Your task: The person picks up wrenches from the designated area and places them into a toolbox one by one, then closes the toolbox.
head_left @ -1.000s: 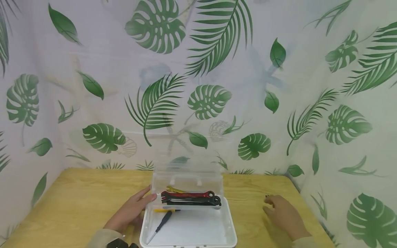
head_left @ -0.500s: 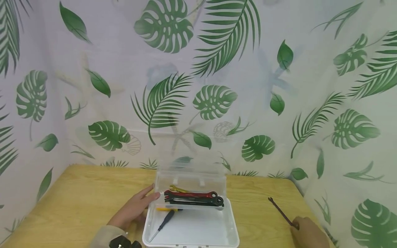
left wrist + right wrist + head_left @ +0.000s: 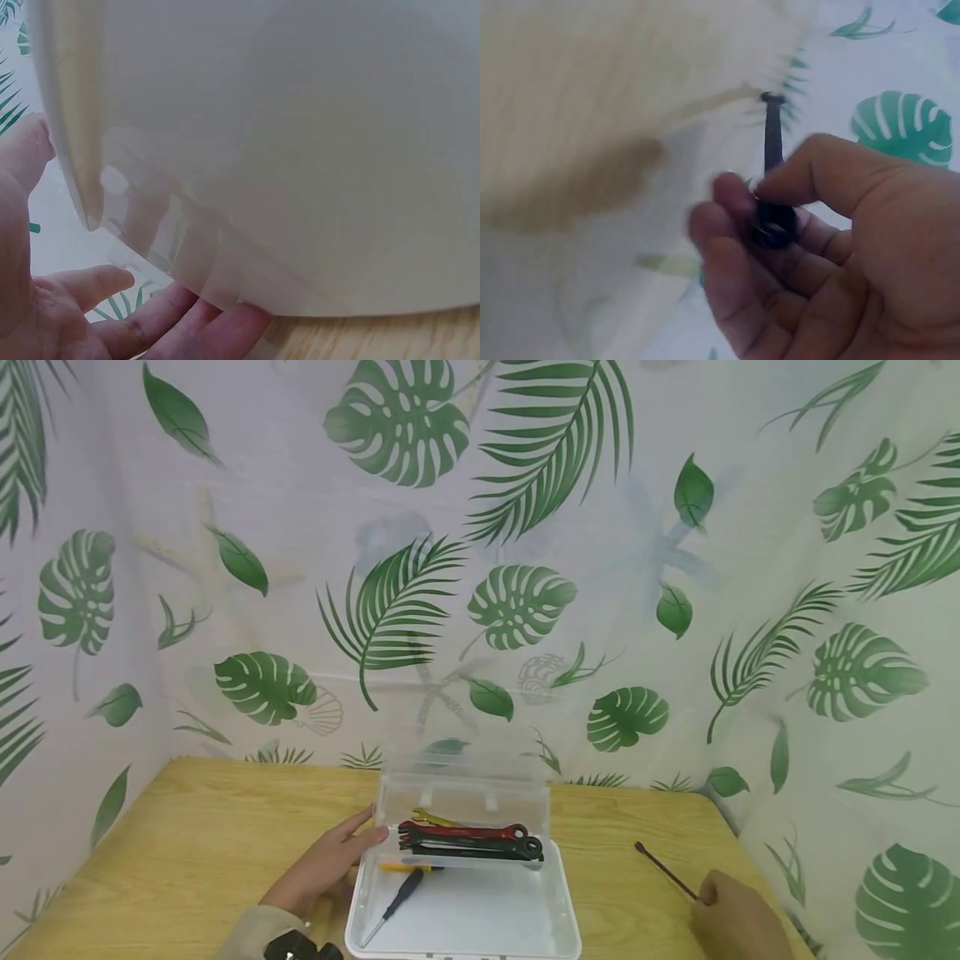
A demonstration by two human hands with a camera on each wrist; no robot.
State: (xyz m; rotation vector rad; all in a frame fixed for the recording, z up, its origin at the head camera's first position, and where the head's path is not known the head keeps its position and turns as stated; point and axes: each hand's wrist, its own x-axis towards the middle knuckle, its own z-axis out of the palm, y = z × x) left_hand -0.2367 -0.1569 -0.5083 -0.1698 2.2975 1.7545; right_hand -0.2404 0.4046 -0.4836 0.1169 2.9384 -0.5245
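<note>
In the head view my right hand [image 3: 738,920] holds a dark combination wrench [image 3: 663,868] above the table's right side. The right wrist view shows thumb and fingers pinching the wrench [image 3: 773,139] near its ring end, its open end pointing away. My left hand [image 3: 324,864] grips the left rear corner of a white toolbox [image 3: 566,914]. The left wrist view shows its fingers [image 3: 232,334] against the box's outer wall [image 3: 322,187]. A raised clear tray [image 3: 465,863] bears red, black and yellow wrenches [image 3: 468,832].
A dark-handled screwdriver [image 3: 403,893] lies slanted on the toolbox floor, near a yellow-handled tool [image 3: 397,867] partly under the tray. The clear lid [image 3: 465,793] stands up behind. Leaf-printed cloth [image 3: 547,652] hangs behind the wooden table [image 3: 247,810] and at both sides.
The right hand has moved towards the table's front right, and the wrench now shows in it. During the last half second it shifted slightly left. The left hand keeps its place on the toolbox.
</note>
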